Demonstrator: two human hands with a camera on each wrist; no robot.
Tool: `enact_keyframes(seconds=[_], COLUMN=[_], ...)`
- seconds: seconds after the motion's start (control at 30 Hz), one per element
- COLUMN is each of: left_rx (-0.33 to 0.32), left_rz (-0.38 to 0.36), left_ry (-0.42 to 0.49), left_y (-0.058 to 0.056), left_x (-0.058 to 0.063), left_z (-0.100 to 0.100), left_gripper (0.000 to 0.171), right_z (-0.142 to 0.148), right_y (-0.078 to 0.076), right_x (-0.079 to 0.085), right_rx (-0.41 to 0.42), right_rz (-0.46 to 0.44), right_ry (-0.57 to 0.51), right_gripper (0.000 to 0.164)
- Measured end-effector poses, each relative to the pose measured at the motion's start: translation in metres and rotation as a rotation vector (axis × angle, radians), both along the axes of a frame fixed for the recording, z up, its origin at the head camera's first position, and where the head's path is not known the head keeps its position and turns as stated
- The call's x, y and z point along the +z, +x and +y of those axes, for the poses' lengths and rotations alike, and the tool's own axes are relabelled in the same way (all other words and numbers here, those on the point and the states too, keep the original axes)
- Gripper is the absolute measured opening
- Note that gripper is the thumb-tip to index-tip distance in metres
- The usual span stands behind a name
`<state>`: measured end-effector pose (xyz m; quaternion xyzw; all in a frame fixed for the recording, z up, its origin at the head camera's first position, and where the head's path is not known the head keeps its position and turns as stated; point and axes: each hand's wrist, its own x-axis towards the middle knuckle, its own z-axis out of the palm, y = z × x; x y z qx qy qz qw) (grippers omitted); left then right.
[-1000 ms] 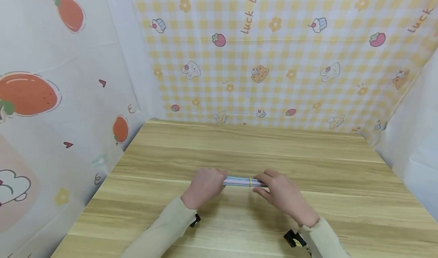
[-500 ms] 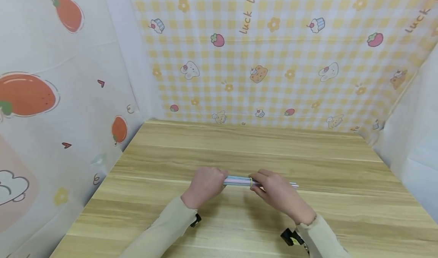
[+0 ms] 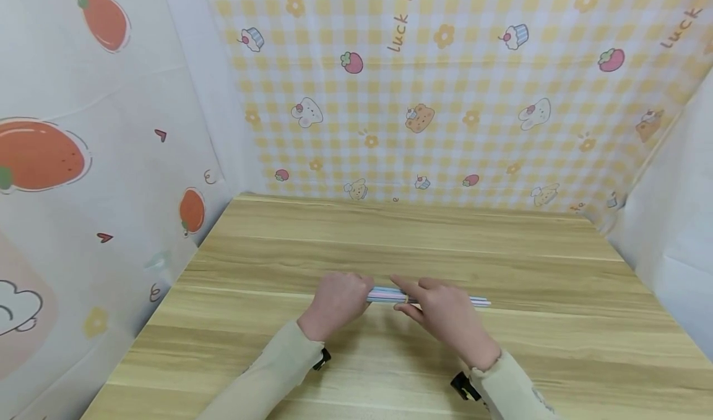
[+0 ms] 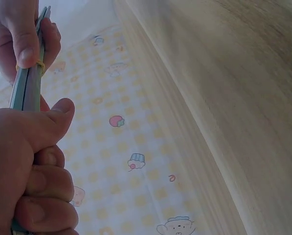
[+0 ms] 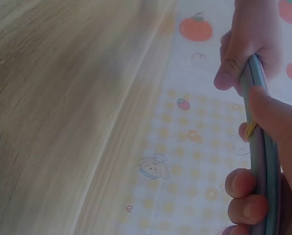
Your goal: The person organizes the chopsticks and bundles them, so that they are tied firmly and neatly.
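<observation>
A bundle of pastel blue, pink and lilac chopsticks is held level over the table, its thinner ends pointing right. The fist of my left hand grips the thicker end; in the left wrist view its fingers wrap the sticks. A yellow rubber band circles the bundle near the middle. My right hand holds the bundle at the band, index finger stretched forward and thumb below in the head view. Its other fingers curl round the sticks in the right wrist view. Slim tips stick out past the right hand.
A wood-grain table lies beneath both hands. Behind it hangs a yellow checked cloth, with a fruit-print white cloth at the left and a plain white one at the right.
My right hand has slid left along the bundle, baring the thin tips on its right. The rubber band sits slightly nearer the left hand, which keeps its grip.
</observation>
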<state>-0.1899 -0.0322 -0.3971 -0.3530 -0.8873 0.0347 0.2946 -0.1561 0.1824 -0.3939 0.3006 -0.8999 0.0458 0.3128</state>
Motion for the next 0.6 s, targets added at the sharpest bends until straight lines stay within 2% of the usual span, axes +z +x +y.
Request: enact_keyframes(seconds=[0.13, 0.27, 0.33, 0.43, 0.6], left_rx=[0.001, 0.001, 0.001, -0.003, -0.007], left_rz=[-0.011, -0.016, -0.014, -0.014, -0.032], left_ry=[-0.003, 0.000, 0.004, 0.006, 0.003], left_y=[0.000, 0.000, -0.001, -0.001, -0.001], left_x=[0.000, -0.001, -0.001, -0.002, -0.002], left_z=[0.000, 0.000, -0.001, -0.001, -0.002], left_gripper=[0.021, 0.022, 0.022, 0.024, 0.027], right_z=[-0.002, -0.002, -0.001, 0.002, 0.009], right_y=[-0.002, -0.001, 0.000, 0.002, 0.004], right_x=[-0.002, 0.000, 0.001, 0.004, 0.009], right_rx=[-0.001, -0.008, -0.006, 0.000, 0.049], right_rz=[0.034, 0.012, -0.026, -0.130, -0.290], right_ry=[0.024, 0.038, 0.025, -0.016, -0.092], right_gripper=[0.053, 0.056, 0.057, 0.055, 0.035])
